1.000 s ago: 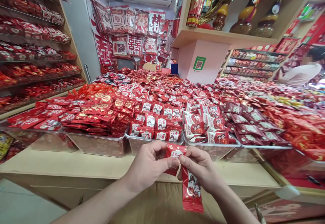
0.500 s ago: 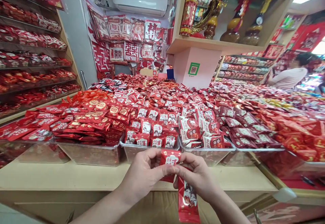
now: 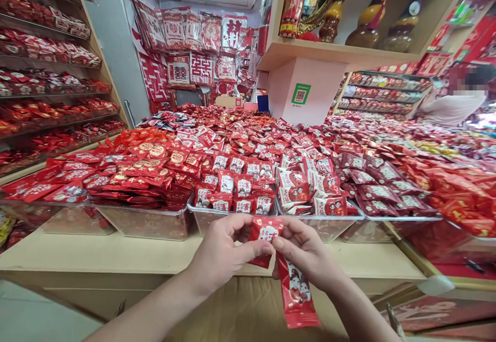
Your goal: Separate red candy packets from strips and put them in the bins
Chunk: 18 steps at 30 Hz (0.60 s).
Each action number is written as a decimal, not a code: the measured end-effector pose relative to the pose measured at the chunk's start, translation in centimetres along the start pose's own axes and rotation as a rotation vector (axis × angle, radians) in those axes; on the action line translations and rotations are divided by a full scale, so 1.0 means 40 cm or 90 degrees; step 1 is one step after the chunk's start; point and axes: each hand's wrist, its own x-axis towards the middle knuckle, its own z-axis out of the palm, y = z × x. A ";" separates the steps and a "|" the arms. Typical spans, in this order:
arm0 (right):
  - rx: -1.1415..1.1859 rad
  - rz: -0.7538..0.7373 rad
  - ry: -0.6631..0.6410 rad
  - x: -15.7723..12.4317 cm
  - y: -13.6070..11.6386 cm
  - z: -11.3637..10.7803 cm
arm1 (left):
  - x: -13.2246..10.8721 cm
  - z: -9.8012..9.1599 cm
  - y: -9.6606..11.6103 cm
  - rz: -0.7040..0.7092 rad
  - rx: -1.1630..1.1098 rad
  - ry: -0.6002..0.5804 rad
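Observation:
Pinched between both my hands is a red snack packet (image 3: 264,232) with white and red lettering. My left hand (image 3: 222,254) grips its left side, thumb across the front. My right hand (image 3: 308,254) has its right side between thumb and fingers. A second red packet (image 3: 299,295), printed with cartoon figures, hangs below my right hand; whether it is joined to the first is hidden behind the thumb. Just beyond my hands, a clear plastic bin (image 3: 205,223) holds packets of similar print. To its right stands another clear bin (image 3: 325,227) of red and white packets.
The bins line a pale wooden counter (image 3: 151,257), with heaps of red packets behind them. Stocked shelves (image 3: 50,63) rise on the left. A display cabinet (image 3: 349,58) overhangs a pillar bearing a QR code (image 3: 301,95). A person (image 3: 457,102) stands at far right.
The view has tipped downward slightly, so the background sits higher. My right thumb has shifted a little on the packet, and the hanging packet swings slightly right. Both hands keep their hold.

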 end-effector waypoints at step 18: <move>-0.364 -0.048 0.247 0.279 -0.167 -0.115 | 0.269 -0.187 0.122 0.244 0.963 0.009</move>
